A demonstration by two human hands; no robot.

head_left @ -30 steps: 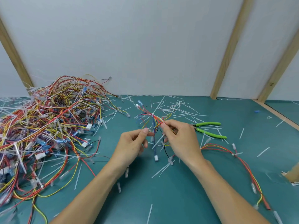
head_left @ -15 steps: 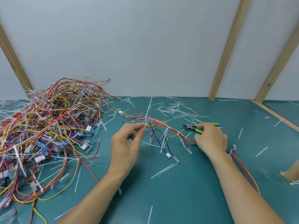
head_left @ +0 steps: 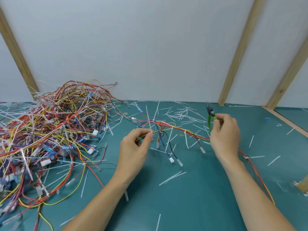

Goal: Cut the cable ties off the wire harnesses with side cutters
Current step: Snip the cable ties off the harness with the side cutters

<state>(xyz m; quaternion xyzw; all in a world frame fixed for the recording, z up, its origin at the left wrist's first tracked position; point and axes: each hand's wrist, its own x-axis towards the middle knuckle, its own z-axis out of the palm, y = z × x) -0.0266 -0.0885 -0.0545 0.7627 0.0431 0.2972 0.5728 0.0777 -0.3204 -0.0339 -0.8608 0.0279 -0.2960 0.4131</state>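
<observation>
We are seeing a matt teal table mat [head_left: 191,205], smooth. Side cutters [head_left: 210,117] are showing glossy green plastic handles and dull grey metal jaws. The wire harness [head_left: 176,129] is wearing smooth plastic insulation with translucent white plastic cable ties [head_left: 185,136]. Bare wood battens [head_left: 236,52] are framing a matt white wall panel [head_left: 133,47].

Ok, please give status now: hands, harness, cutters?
Left hand pinches harness. Right hand holds side cutters, raised. Ties uncut; nothing blocking.
</observation>
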